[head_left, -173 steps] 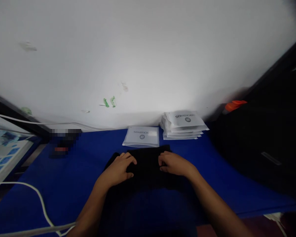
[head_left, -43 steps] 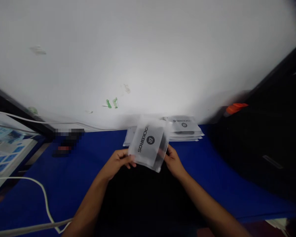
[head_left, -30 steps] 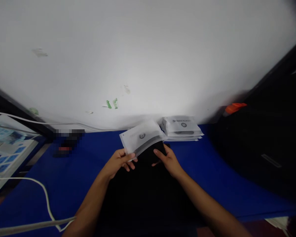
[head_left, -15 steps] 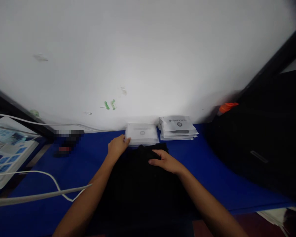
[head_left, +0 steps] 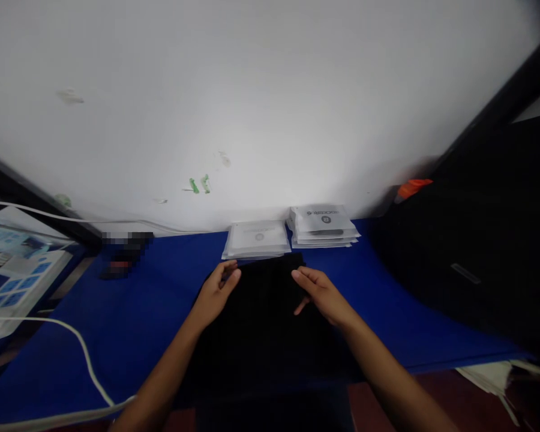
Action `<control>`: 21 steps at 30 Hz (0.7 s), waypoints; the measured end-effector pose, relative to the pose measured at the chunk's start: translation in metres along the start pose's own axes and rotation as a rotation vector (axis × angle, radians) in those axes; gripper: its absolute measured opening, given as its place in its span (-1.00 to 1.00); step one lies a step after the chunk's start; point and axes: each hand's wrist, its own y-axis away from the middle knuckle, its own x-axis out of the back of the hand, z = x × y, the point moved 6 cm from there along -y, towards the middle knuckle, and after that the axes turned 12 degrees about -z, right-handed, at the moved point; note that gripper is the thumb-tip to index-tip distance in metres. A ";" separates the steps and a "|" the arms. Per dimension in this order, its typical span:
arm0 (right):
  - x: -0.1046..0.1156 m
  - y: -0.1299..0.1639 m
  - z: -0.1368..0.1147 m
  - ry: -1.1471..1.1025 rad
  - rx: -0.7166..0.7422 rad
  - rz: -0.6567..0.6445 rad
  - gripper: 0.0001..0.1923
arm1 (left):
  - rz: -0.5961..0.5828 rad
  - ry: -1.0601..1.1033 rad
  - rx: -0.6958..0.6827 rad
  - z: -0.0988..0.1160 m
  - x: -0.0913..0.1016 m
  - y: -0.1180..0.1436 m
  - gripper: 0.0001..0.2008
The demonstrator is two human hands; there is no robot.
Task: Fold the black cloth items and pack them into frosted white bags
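A black folded garment [head_left: 263, 306] lies on the blue table [head_left: 153, 300] in front of me. My left hand [head_left: 216, 289] rests at its upper left edge, fingers apart. On the upper right part of the garment sits my right hand [head_left: 320, 291], fingers spread and empty. Just beyond the garment lies a flat white printed bag [head_left: 257, 237]. To its right stands a stack of the same white bags [head_left: 323, 226] against the wall.
A white cable [head_left: 78, 354] curves across the table's left side. A blurred dark object [head_left: 123, 255] lies at the back left. A large black mass [head_left: 477, 252] with an orange part [head_left: 411, 187] fills the right. A white wall rises behind.
Both hands held a white bag above the garment; the left hand laid it down at the back. Both hands have come back to the black garment, holding nothing.
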 end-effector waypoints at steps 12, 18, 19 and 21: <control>0.044 0.038 0.039 0.292 -0.147 0.140 -0.51 | -0.152 -0.487 -0.174 0.000 -0.008 0.034 -0.83; 0.058 0.049 0.026 0.902 -0.088 0.201 -0.61 | 0.116 -0.418 -0.014 -0.028 0.055 0.065 -0.74; 0.059 0.049 0.024 0.975 -0.096 0.197 -0.65 | 0.178 -0.452 0.008 -0.034 0.063 0.070 -0.73; 0.060 0.048 0.020 1.063 -0.097 0.189 -0.80 | 0.323 -0.580 0.018 -0.038 0.075 0.077 -0.69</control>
